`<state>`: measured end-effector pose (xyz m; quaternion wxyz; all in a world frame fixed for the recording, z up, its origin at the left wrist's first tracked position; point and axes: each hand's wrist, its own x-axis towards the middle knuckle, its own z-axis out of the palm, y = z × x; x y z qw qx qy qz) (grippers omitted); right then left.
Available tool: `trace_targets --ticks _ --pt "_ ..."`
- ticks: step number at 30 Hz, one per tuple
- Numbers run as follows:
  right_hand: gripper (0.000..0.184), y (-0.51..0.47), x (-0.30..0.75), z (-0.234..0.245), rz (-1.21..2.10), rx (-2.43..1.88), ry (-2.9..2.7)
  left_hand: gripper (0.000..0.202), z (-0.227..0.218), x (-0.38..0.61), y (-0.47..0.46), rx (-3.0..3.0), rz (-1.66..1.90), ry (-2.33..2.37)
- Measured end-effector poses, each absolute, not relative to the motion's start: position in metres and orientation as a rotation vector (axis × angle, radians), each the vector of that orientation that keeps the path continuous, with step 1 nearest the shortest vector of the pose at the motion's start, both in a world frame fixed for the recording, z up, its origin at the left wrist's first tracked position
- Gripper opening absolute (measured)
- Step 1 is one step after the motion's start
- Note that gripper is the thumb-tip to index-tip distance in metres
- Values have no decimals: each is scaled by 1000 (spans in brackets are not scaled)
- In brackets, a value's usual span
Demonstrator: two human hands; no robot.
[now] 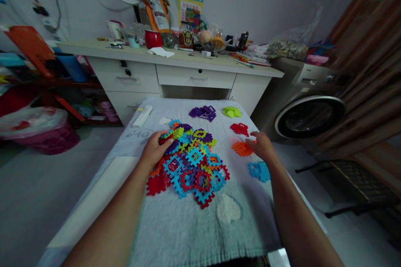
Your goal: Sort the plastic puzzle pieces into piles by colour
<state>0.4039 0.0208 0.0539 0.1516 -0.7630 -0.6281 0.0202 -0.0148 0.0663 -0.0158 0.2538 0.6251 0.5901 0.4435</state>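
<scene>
A mixed heap of coloured plastic interlocking tiles [192, 160] lies on a pale towel [188, 225] spread over a small table. My left hand [156, 149] rests on the heap's left side with fingers curled over tiles. My right hand [262, 146] lies beside a small orange pile [242, 148], fingertips touching it. Sorted piles sit around: purple [203, 112], green [232, 112], red [239, 128] and blue [259, 171].
A white remote-like bar [142, 117] lies at the towel's far left. Behind stands a cluttered white desk [175, 71] with drawers. A washing machine [308, 112] is on the right, a pink basket with a bag [37, 131] on the left floor.
</scene>
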Motion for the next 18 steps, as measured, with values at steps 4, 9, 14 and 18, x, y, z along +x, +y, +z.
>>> trace_targets --ticks 4,9,14,18 --pt "33 28 352 55 339 -1816 -2067 49 -15 -14 65 1683 1223 1593" --pt "40 36 295 39 388 -1619 -2218 48 -14 -13 64 1672 1235 1597" --pt "49 47 275 17 347 -1590 -2226 47 -16 -13 65 1674 1236 1590" --pt "42 49 275 15 355 -1601 -2202 47 -18 -15 67 1676 1238 1571"
